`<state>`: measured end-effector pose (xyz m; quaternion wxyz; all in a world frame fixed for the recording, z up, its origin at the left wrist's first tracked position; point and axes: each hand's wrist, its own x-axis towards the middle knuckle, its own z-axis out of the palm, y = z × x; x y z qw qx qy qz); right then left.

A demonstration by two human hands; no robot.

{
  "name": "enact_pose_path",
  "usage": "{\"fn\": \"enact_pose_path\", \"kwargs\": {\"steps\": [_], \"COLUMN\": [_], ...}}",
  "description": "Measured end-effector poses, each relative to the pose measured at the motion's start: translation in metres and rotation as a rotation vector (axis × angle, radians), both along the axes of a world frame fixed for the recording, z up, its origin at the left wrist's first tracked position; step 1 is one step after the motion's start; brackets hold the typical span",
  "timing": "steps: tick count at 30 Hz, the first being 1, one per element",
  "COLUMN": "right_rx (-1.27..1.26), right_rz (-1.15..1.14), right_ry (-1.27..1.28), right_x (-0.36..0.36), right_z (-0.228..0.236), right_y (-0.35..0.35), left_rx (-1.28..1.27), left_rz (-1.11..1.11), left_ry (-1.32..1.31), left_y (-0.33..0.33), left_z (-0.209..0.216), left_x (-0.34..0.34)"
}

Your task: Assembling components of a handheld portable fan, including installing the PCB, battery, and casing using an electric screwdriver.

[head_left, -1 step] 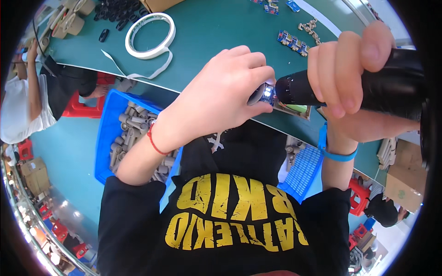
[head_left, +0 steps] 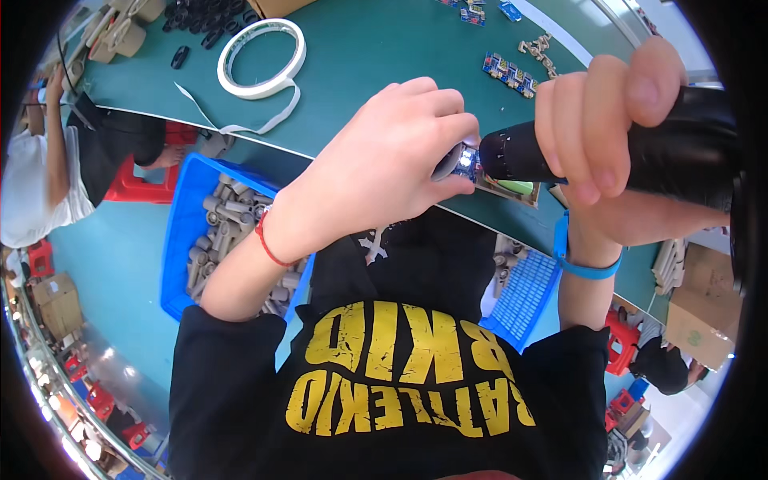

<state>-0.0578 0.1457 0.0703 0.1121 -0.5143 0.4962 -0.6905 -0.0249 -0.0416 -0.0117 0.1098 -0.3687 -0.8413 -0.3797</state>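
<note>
My left hand (head_left: 392, 156) is closed around a small grey tubular housing (head_left: 445, 166), pinching it between thumb and fingers. At its open end sits a small blue circuit board (head_left: 466, 162) with a bright white spot of light on it. My right hand (head_left: 600, 124) wraps round a thick black electric screwdriver (head_left: 688, 136) held level. Its marked nose collar points left, right up against the board; whether the tip touches cannot be made out. Under the tool, partly covered, lies a shallow tray (head_left: 534, 200) with something green in it.
On the green table are a tape roll (head_left: 298, 60) with a loose strip, black small parts (head_left: 208, 22), blue circuit boards (head_left: 510, 76) and a tan chain-like piece (head_left: 540, 54). A blue crate (head_left: 176, 248) of grey parts stands by my left arm. Another person (head_left: 60, 180) sits left.
</note>
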Motion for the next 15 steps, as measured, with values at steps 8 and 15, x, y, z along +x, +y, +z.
{"fn": "enact_pose_path", "kwargs": {"steps": [8,15], "right_rx": [0.159,0.282], "right_rz": [0.148,0.2], "right_ry": [0.036,-0.017], "right_x": [-0.02,-0.03], "right_z": [-0.012,-0.005], "right_y": [0.002,0.017], "left_rx": [0.056,0.11], "left_rz": [0.014,0.042], "left_ry": [0.038,0.08], "left_y": [-0.002,-0.001], "left_z": [-0.018,-0.023], "left_x": [-0.002,0.0]}}
